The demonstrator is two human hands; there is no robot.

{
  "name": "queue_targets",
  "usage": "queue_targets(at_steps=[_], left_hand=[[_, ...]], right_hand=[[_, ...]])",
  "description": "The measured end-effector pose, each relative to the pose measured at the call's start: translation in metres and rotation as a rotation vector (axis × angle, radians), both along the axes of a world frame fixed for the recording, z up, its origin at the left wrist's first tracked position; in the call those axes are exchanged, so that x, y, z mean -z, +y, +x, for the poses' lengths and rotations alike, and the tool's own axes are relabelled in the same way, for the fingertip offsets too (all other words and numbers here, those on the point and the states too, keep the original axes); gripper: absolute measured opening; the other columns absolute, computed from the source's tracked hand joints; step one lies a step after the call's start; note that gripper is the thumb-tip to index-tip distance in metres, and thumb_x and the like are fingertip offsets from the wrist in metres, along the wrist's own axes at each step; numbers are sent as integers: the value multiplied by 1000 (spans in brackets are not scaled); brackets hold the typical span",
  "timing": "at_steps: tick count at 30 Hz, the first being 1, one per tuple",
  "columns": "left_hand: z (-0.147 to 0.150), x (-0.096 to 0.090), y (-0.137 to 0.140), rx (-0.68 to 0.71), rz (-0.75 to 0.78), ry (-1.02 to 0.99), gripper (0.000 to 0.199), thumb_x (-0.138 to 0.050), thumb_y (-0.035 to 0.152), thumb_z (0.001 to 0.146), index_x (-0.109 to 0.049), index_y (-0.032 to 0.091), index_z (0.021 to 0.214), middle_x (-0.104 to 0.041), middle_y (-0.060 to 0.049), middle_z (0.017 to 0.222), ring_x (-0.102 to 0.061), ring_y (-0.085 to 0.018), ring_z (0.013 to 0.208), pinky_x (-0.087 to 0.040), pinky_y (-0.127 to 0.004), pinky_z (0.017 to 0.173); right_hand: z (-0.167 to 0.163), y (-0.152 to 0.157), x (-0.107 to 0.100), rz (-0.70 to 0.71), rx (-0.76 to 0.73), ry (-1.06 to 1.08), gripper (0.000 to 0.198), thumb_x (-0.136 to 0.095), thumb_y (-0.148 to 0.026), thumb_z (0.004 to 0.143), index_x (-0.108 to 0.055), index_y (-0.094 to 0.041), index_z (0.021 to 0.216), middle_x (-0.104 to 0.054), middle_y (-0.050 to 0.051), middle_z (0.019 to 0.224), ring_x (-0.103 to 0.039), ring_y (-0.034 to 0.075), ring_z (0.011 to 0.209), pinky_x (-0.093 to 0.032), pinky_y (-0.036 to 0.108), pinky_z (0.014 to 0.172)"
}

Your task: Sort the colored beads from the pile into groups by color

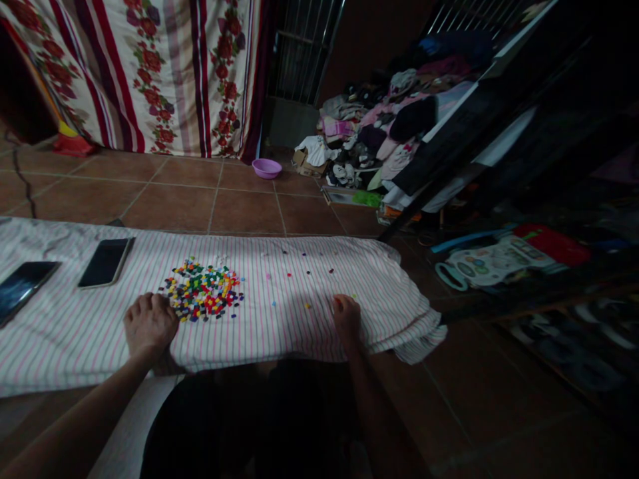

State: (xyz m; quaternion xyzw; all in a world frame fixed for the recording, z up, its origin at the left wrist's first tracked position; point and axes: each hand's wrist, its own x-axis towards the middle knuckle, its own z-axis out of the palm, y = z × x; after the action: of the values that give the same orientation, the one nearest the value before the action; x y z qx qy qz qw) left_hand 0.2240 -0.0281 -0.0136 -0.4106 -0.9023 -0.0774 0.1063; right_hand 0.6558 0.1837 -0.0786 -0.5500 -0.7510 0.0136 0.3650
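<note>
A heap of small multicoloured pieces, like tiny blocks or beads, lies on a striped cloth. Against the heap's left edge rests my left hand, knuckles up with the fingers curled under; its palm side is hidden. My right hand is over the cloth to the right, thumb and fingers pinched together. What it pinches, if anything, is too small to make out. Single pieces lie spaced in loose rows between the hands and beyond, among them a yellow piece, a light blue piece and a red piece.
Two phones, a nearer dark phone and a light-edged phone, lie left on the cloth. Beyond are a tiled floor, a purple basin, a floral curtain and piled clothes. A toy-like panel sits at right.
</note>
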Motion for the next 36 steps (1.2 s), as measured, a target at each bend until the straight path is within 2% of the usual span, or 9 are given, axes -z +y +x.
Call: queue_targets(at_steps=[7, 13, 24, 31, 36], left_hand=[[-1, 1, 2, -7, -3, 12, 34, -29, 32, 92, -56, 14, 104, -58, -15, 112, -52, -29, 111, -36, -41, 92], [-2, 0, 2, -11, -4, -33, 37, -28, 33, 91, -56, 14, 106, -58, -15, 114, -51, -29, 112, -35, -42, 94], [-1, -3, 2, -11, -3, -58, 38, -31, 32, 89, -59, 13, 108, -58, -18, 116, -49, -30, 112, -35, -43, 93], [1, -3, 0, -1, 11, -39, 37, -33, 30, 89, -58, 13, 109, -58, -17, 116, -47, -29, 113, -33, -42, 94], [1, -3, 1, -3, 12, -41, 36, -30, 31, 90, -57, 13, 107, -57, -16, 115, -47, -29, 115, -33, -41, 95]], right_hand=[[-2, -2, 3, 40, -28, 41, 25, -41, -24, 88, -65, -18, 83, -69, 11, 90, -58, 24, 87, -42, 38, 82], [0, -1, 5, 13, -30, 16, 24, -41, -25, 88, -63, -19, 80, -68, 10, 86, -57, 24, 84, -41, 38, 81], [-4, -8, -2, 26, -46, 36, 26, -40, -25, 89, -64, -18, 85, -69, 10, 91, -58, 24, 88, -41, 39, 85], [-4, -7, -2, 51, -6, 40, 33, -36, -33, 92, -65, -18, 90, -70, 13, 95, -59, 25, 91, -42, 41, 87], [-3, -5, 2, 58, 28, 35, 35, -34, -32, 91, -65, -16, 93, -70, 14, 94, -59, 26, 91, -42, 41, 85]])
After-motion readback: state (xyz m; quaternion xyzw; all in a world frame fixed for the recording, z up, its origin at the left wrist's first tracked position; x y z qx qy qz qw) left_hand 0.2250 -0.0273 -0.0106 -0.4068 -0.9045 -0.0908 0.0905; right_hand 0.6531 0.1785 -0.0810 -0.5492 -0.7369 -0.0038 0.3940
